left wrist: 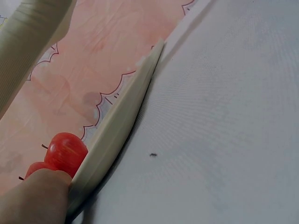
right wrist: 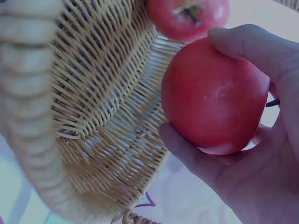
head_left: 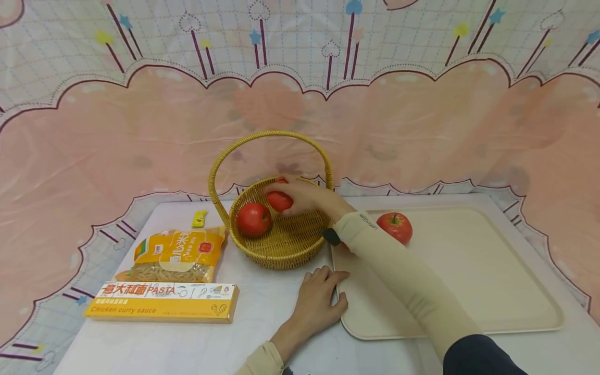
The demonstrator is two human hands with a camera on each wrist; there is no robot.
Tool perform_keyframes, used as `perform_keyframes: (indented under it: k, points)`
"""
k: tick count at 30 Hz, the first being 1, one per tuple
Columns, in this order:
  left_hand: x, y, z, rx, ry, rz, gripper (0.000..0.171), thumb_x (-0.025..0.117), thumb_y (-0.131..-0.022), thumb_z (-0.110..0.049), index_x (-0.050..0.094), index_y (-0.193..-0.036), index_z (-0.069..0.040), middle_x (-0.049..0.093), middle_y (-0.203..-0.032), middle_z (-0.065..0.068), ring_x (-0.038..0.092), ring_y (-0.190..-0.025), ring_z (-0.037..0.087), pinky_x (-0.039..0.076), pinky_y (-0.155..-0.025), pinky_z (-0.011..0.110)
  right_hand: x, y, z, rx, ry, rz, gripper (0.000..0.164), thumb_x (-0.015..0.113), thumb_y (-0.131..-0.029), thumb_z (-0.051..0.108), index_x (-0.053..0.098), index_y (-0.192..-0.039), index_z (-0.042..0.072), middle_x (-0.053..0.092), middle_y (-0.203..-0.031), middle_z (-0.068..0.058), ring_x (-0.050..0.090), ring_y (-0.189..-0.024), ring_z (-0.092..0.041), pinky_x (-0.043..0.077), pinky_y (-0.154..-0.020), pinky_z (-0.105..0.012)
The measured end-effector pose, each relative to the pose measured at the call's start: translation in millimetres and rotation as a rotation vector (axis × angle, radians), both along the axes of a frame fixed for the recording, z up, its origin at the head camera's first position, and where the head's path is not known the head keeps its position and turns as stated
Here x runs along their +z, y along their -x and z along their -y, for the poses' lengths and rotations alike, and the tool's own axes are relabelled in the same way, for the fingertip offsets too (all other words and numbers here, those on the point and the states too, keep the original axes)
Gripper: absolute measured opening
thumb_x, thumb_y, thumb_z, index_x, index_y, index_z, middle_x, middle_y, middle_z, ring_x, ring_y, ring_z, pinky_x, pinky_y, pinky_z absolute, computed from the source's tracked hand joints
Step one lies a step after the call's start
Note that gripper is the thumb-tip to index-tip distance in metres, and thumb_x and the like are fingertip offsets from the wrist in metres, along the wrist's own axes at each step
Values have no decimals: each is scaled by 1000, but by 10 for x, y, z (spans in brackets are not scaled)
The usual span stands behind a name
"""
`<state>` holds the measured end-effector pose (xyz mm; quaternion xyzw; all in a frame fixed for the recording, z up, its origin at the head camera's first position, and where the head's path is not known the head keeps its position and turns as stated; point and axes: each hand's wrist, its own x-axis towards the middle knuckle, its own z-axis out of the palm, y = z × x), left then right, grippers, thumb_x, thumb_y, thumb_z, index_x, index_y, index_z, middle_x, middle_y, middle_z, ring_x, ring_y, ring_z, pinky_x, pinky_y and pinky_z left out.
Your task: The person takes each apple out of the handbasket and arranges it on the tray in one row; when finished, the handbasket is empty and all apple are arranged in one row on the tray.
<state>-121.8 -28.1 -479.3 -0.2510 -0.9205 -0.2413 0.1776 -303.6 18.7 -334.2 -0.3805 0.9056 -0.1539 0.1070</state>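
Observation:
My right hand (head_left: 302, 195) grips a red apple (right wrist: 215, 95) over the yellow wicker basket (head_left: 281, 260), thumb on one side and fingers on the other. Another red apple (head_left: 253, 219) lies in the basket's left part and shows its stem end in the right wrist view. My left hand (head_left: 320, 298) rests on the table at the left edge of a beige tray (head_left: 469, 276), with its index finger and thumb reaching that edge. On the tray sits a red apple (head_left: 395, 227); a further apple (left wrist: 39, 167) beside it is mostly hidden by my right sleeve in the head view.
Left of the basket lie an orange bag of pasta (head_left: 180, 255) and a small yellow packet (head_left: 199, 219). A long yellow and white pasta box (head_left: 161, 303) is in front of the bag. The basket's tall handle (head_left: 269, 134) arches up behind my right hand. A patterned cloth (head_left: 422, 135) hangs behind the table.

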Motion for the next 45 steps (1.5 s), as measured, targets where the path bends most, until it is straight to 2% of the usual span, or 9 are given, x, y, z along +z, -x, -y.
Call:
perform_keyframes:
  k: [4, 13, 23, 29, 35, 41, 45]
  points:
    - [0, -1, 3, 0, -2, 2, 37, 63, -77, -26, 65, -114, -24, 51, -80, -7, 44, -72, 8, 23, -66, 18, 17, -45, -70, -4, 11, -24, 63, 69, -83, 27, 41, -138, 36, 28, -146, -8, 46, -121, -28, 42, -99, -45]
    - [-3, 5, 0, 8, -1, -9, 36, 64, -76, -25, 65, -113, -23, 52, -80, -7, 45, -72, 9, 23, -66, 18, 35, -157, -253, 10, 100, -8, 61, 67, -84, 22, 42, -139, 32, 26, -146, -9, 45, -122, -30, 43, -99, -46]
    - [1, 2, 12, 6, 2, -4, 37, 63, -76, -26, 65, -113, -23, 52, -81, -7, 46, -74, 9, 26, -66, 20, -49, -242, -524, 4, 213, -23, 57, 68, -84, 24, 45, -136, 29, 21, -151, -10, 42, -127, -32, 43, -98, -49]
    - [-4, 5, 15, 2, 1, -12, 36, 64, -76, -26, 65, -112, -23, 51, -80, -8, 46, -73, 9, 25, -67, 19, -77, -314, -624, 6, 252, -23, 57, 68, -84, 25, 45, -135, 33, 20, -151, -8, 41, -128, -32, 45, -96, -49]
    - [-13, 9, 8, 8, 12, -26, 36, 64, -76, -26, 65, -112, -23, 51, -80, -8, 47, -74, 10, 25, -68, 19, -57, -452, -733, -10, 322, -2, 57, 69, -84, 26, 45, -134, 36, 18, -151, -2, 45, -124, -30, 46, -94, -48]
    - [-4, -1, 10, 9, 19, -11, 36, 64, -77, -26, 65, -112, -24, 51, -80, -8, 48, -74, 10, 26, -68, 20, -84, -575, -866, -41, 360, -9, 58, 70, -83, 25, 44, -133, 41, 20, -152, 2, 46, -123, -29, 47, -92, -50]
    - [-3, -7, 10, 6, 16, 5, 35, 63, -77, -26, 65, -112, -24, 51, -80, -7, 48, -75, 10, 26, -68, 20, -130, -637, -951, -46, 383, -20, 59, 70, -83, 24, 44, -133, 39, 21, -152, 1, 46, -123, -30, 47, -91, -50]
